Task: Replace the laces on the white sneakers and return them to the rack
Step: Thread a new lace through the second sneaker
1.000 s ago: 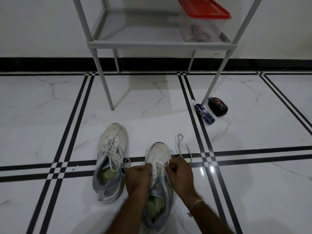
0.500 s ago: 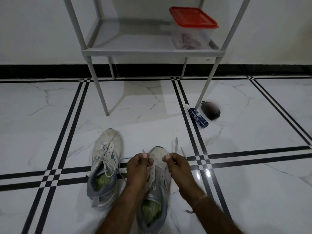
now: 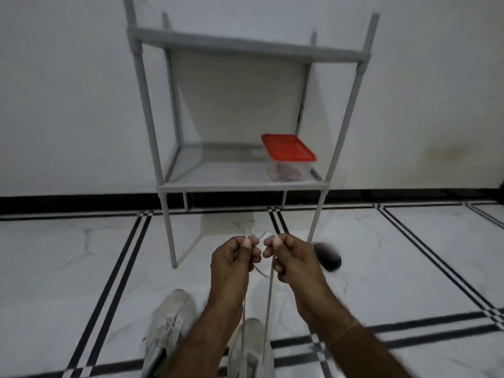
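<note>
Before the grey two-shelf plastic rack [image 3: 242, 188], left hand [image 3: 234, 257] and right hand [image 3: 291, 257] each pinch an end of a thin white lace [image 3: 269, 296], stretched taut from the worn white sneaker [image 3: 251, 347] on the floor.

Our bare arms
Our left hand [image 3: 234, 257] and right hand [image 3: 293, 259] show bare to the forearms; a thin pale band [image 3: 350, 332], blurred, circles our right wrist.
</note>
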